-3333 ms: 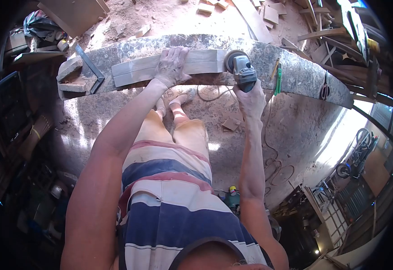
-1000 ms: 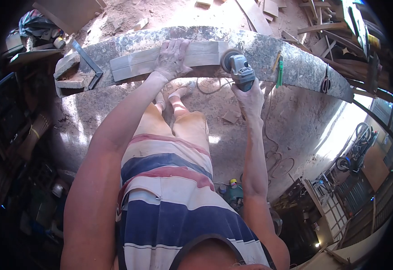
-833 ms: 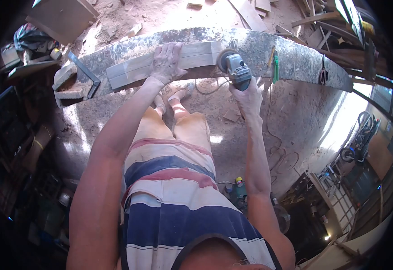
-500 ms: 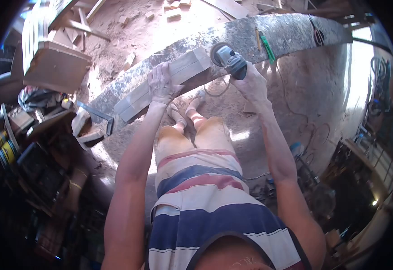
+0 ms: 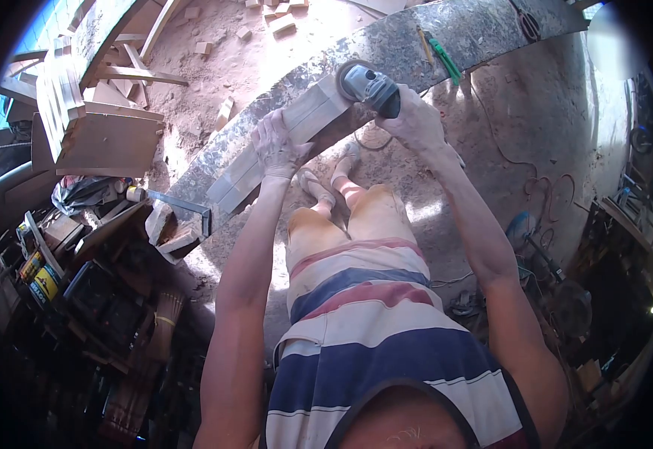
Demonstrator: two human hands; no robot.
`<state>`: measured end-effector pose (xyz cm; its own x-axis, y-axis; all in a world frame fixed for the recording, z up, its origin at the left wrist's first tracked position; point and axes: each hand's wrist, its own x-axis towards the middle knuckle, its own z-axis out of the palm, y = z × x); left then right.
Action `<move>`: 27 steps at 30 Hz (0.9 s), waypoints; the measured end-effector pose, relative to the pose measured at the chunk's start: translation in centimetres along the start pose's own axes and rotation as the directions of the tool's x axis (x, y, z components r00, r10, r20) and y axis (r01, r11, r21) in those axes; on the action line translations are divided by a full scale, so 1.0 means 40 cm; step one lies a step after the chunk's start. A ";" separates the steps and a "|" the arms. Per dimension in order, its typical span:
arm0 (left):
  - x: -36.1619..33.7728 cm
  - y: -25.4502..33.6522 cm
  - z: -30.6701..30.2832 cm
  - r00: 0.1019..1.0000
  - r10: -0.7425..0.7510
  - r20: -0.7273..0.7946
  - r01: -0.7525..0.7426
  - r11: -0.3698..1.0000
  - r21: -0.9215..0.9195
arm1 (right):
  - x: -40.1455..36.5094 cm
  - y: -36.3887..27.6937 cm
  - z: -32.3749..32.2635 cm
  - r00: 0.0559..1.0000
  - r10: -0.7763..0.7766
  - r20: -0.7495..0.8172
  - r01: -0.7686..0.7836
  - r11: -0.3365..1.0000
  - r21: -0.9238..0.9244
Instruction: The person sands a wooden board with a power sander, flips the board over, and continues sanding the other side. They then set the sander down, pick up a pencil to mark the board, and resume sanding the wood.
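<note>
A dusty workshop with a sawdust-strewn dirt floor (image 5: 214,82) holds a long, mottled workbench (image 5: 491,26). A wooden board (image 5: 315,112) lies flat along the near edge of the workbench. The left hand (image 5: 275,146) presses down on the middle of the board, palm flat and fingers spread. The right hand (image 5: 416,123) is wrapped tight around the body of a grey angle grinder (image 5: 367,84), whose disc meets the board's right end.

The board looks stiff, fairly light and dust-coated, so it is likely to slide unless pinned from above, clear of the disc. The grinder seems compact but weighty and is best gripped around its barrel.

A steel square (image 5: 184,206) rests by the bench's left end, and a green-handled tool (image 5: 444,61) lies further right. No brand is readable on the grinder, and the yellow-labelled cans (image 5: 46,283) are too small to read.
</note>
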<state>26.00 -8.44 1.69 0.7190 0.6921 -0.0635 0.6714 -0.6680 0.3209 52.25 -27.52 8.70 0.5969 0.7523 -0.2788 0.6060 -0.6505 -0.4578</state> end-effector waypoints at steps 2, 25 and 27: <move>0.002 0.002 0.001 1.000 -0.004 -0.003 0.004 1.000 -0.014 | 0.001 -0.007 -0.001 0.999 0.003 0.046 -0.003 1.000 0.005; -0.013 -0.039 0.048 0.969 0.094 -0.227 -0.098 0.995 -0.005 | -0.396 -0.007 -0.069 0.950 0.303 -0.071 -0.268 0.914 0.304; -0.046 -0.015 -0.026 0.927 0.124 -0.353 -0.158 0.985 -0.068 | -0.440 -0.015 -0.072 0.954 0.291 -0.070 -0.261 0.925 0.276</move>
<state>24.08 -9.02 2.60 0.6864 0.6556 0.3149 0.5359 -0.7486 0.3903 42.89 -40.69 16.32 0.7827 0.5215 -0.3398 0.2594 -0.7695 -0.5836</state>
